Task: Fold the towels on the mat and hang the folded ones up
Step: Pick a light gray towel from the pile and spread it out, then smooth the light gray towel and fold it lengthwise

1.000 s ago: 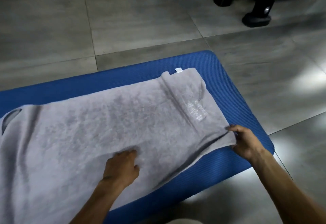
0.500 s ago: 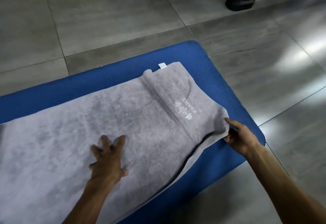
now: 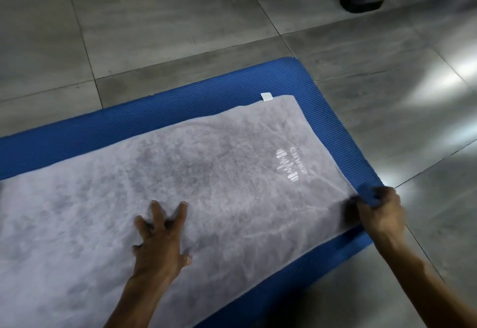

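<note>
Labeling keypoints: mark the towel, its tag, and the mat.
towel [image 3: 206,172]: head view, middle of the gray cloth.
tag [image 3: 267,97]: head view, white label at the far edge.
mat [image 3: 154,118]: head view, bare blue far strip.

Two bare forearms enter from the lower edge of the view, each ending in a bare hand: left hand [image 3: 160,243], right hand [image 3: 379,214]. No sleeve, glove, watch or ring shows on either. The right hand's fingers [image 3: 384,196] are motion-blurred.
</note>
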